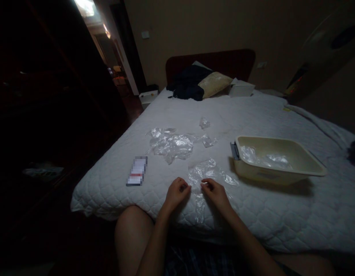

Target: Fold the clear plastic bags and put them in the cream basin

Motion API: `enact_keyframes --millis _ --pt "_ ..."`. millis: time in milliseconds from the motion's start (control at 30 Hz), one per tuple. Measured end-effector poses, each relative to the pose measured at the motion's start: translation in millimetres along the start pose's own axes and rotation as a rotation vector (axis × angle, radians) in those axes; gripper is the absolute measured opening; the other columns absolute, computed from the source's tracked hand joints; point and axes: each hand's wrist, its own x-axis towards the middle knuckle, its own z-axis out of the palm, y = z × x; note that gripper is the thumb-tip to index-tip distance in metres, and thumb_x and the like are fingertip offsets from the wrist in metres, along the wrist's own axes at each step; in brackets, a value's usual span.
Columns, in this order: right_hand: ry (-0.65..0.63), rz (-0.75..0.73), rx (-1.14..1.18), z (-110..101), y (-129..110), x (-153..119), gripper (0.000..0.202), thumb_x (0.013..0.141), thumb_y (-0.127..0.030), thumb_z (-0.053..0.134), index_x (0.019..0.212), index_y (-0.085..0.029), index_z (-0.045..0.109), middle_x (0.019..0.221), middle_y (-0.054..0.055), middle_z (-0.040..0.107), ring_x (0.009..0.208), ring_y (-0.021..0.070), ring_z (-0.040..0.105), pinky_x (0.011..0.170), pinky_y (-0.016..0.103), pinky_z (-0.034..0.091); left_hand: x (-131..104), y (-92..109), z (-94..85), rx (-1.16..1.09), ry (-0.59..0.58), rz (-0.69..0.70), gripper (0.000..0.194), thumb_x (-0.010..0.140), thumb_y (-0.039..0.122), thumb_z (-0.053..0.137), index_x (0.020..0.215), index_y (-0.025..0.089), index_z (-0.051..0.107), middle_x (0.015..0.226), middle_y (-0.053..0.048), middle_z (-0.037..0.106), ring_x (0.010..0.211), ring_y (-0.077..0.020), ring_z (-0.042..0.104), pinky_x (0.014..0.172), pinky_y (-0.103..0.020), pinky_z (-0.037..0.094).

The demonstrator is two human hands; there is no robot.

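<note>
A clear plastic bag (205,171) lies in front of me on the white quilted bed. My left hand (177,192) is closed, its thumb and fingertips pinching the left edge of this bag. Opposite it, my right hand (216,194) pinches the bag's right side in the same way, a short gap between the two hands. Part of the film hangs down toward me between my wrists. Just beyond sits a loose heap of crumpled clear plastic bags (173,145), with a smaller crumpled piece (204,122) farther back.
To the right stands a cream plastic bin (276,179) with clear plastic inside and a dark latch. A phone (137,171), its screen blurred, lies at left near the bed's edge. Dark clothing (188,82), a yellowish pillow (214,84) and a white box (241,89) rest by the headboard (177,63).
</note>
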Motion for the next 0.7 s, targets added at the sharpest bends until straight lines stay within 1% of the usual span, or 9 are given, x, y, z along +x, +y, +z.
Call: enact_keyframes --millis 100,267,400,500,600,700 --pt "0.011 -0.009 -0.044 0.0 1.5 1.8 0.026 0.077 -0.035 0.045 0.087 -0.016 0.060 0.066 0.003 0.063 0.059 0.0156 0.058 0.057 0.024 0.043 -1.2 4.5 2.2 0.059 0.022 -0.002 0.019 0.076 0.033 0.051 0.066 0.018 0.056 0.072 -0.002 0.051 0.071 -0.0145 0.049 0.067 -0.026 0.038" --pt "0.043 -0.027 -0.205 -2.8 1.5 4.7 0.025 0.079 -0.032 0.040 0.081 -0.017 0.060 0.069 0.003 0.063 0.062 0.0161 0.058 0.057 0.024 0.041 -3.3 10.7 3.9 0.166 0.043 0.002 0.018 0.078 0.030 0.047 0.065 0.018 0.054 0.073 -0.002 0.051 0.074 -0.0151 0.048 0.068 -0.027 0.036" --pt "0.095 -0.050 -0.332 -2.0 2.4 5.1 0.024 0.079 -0.025 0.040 0.090 -0.017 0.059 0.075 0.005 0.064 0.066 0.0164 0.058 0.060 0.025 0.040 -3.6 11.2 6.6 0.220 0.050 0.000 0.020 0.076 0.034 0.051 0.065 0.018 0.054 0.073 -0.002 0.051 0.073 -0.0156 0.047 0.067 -0.027 0.035" --pt "0.110 -0.063 -0.406 -0.2 1.9 5.1 0.025 0.080 -0.024 0.039 0.096 -0.017 0.058 0.080 0.006 0.064 0.070 0.0168 0.059 0.063 0.025 0.040 -3.8 9.5 9.0 0.243 0.053 0.017 0.016 0.074 0.033 0.054 0.067 0.018 0.054 0.075 -0.002 0.051 0.074 -0.0160 0.047 0.067 -0.028 0.035" --pt "0.127 -0.070 -0.441 -3.3 0.9 5.1 0.026 0.081 -0.026 0.039 0.098 -0.018 0.057 0.082 0.005 0.063 0.073 0.0174 0.059 0.065 0.026 0.039 -4.0 8.0 10.5 0.257 0.059 0.026 0.015 0.075 0.032 0.054 0.069 0.018 0.054 0.077 -0.003 0.051 0.075 -0.0163 0.047 0.068 -0.028 0.035" --pt "0.185 -0.040 -0.414 -17.3 4.4 3.9 0.027 0.082 -0.034 0.039 0.095 -0.019 0.057 0.079 0.004 0.062 0.069 0.0165 0.058 0.062 0.025 0.039 -4.1 8.4 10.7 0.262 0.064 0.025 0.016 0.076 0.032 0.052 0.068 0.019 0.054 0.076 -0.003 0.051 0.075 -0.0164 0.047 0.068 -0.028 0.035"
